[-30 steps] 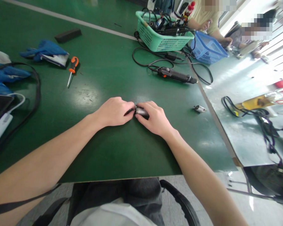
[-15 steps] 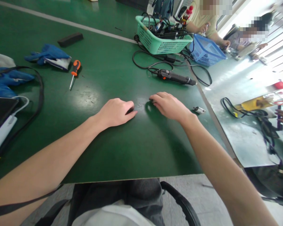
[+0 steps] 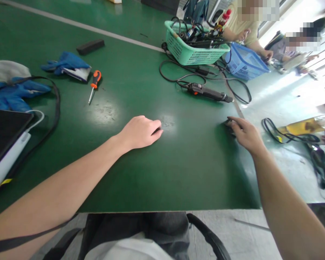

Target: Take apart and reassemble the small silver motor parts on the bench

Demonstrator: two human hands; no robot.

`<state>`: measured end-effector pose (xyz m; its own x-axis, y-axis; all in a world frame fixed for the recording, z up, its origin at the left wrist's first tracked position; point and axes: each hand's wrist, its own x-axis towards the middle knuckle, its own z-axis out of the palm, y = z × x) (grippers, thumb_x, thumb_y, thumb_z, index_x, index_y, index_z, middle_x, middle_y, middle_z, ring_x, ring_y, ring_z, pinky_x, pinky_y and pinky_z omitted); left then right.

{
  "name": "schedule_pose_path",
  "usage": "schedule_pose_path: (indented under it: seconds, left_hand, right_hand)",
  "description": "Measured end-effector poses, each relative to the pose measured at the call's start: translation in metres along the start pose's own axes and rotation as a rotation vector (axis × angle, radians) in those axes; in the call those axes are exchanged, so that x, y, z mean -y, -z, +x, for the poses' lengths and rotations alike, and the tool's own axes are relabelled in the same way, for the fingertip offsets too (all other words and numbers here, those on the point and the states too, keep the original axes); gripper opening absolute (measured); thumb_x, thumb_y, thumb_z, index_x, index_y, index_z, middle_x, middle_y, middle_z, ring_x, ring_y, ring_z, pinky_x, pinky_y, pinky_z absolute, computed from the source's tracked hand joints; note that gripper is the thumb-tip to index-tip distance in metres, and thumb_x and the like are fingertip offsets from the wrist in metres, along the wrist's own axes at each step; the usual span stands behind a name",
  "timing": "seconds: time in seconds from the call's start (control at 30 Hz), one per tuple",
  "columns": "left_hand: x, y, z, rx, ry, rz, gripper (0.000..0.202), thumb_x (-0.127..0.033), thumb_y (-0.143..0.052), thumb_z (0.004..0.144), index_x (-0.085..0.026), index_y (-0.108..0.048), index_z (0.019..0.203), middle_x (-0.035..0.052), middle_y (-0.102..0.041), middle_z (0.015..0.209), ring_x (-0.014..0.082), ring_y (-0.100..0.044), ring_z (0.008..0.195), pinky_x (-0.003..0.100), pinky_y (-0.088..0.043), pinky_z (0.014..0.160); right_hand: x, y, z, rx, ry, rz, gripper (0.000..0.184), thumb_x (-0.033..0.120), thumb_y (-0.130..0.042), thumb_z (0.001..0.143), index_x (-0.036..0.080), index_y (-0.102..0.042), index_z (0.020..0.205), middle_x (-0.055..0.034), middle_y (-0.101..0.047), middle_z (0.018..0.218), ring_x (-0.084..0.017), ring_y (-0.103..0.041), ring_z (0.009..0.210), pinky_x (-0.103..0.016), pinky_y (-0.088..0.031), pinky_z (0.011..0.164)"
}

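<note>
My left hand (image 3: 141, 131) rests on the green table mat (image 3: 178, 166) near its middle. Its fingers are curled, and a small dark piece (image 3: 158, 130) shows just under the fingertips. My right hand (image 3: 245, 135) is stretched out to the mat's right edge, fingers bent over a small dark part (image 3: 228, 124) that it touches. Most of that part is hidden by the fingers. The two hands are far apart.
An orange-handled screwdriver (image 3: 94, 85) and blue gloves (image 3: 66, 63) lie at the left. A corded electric screwdriver (image 3: 208, 93), a green basket (image 3: 195, 54) and a blue basket (image 3: 243, 63) sit at the back right. A black cable loop (image 3: 287, 135) lies beyond the edge. Two people work further back.
My hands were together on a dark cylindrical piece. The right hand has since swung right to the mat's edge, while the left hand stayed in place.
</note>
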<state>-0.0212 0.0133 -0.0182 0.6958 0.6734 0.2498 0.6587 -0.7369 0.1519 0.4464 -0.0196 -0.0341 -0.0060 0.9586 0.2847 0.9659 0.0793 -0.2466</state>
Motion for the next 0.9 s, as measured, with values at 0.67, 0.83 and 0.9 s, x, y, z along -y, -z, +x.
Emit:
schedule_pose_path:
  seconds: [0.67,0.83,0.9]
  left_hand:
    - [-0.010,0.006,0.000,-0.083,0.311,0.100,0.028,-0.024,-0.051,0.081,-0.017,-0.066,0.103,0.0096,-0.072,0.075,0.0280,-0.069,0.070,0.036,-0.047,0.060]
    - [-0.012,0.008,0.001,-0.065,0.319,0.090,0.027,-0.025,-0.050,0.081,-0.018,-0.066,0.103,0.0095,-0.071,0.075,0.0289,-0.069,0.071,0.036,-0.048,0.060]
    - [-0.013,0.008,0.001,-0.050,0.331,0.092,0.026,-0.025,-0.049,0.082,-0.019,-0.065,0.101,0.0095,-0.071,0.076,0.0297,-0.070,0.073,0.037,-0.048,0.061]
  right_hand:
    - [0.275,-0.081,0.030,0.003,0.317,0.302,0.038,0.021,-0.035,0.098,0.021,-0.064,0.122,-0.0117,-0.067,0.112,-0.028,-0.059,0.106,-0.045,-0.047,0.099]
    - [0.279,-0.076,0.028,0.011,0.312,0.379,0.041,0.021,-0.034,0.099,0.020,-0.057,0.133,-0.0124,-0.065,0.122,-0.027,-0.058,0.115,-0.045,-0.045,0.105]
    - [0.273,-0.069,0.025,-0.006,0.336,0.425,0.045,0.020,-0.034,0.098,0.019,-0.050,0.141,-0.0132,-0.061,0.132,-0.027,-0.055,0.123,-0.045,-0.044,0.108]
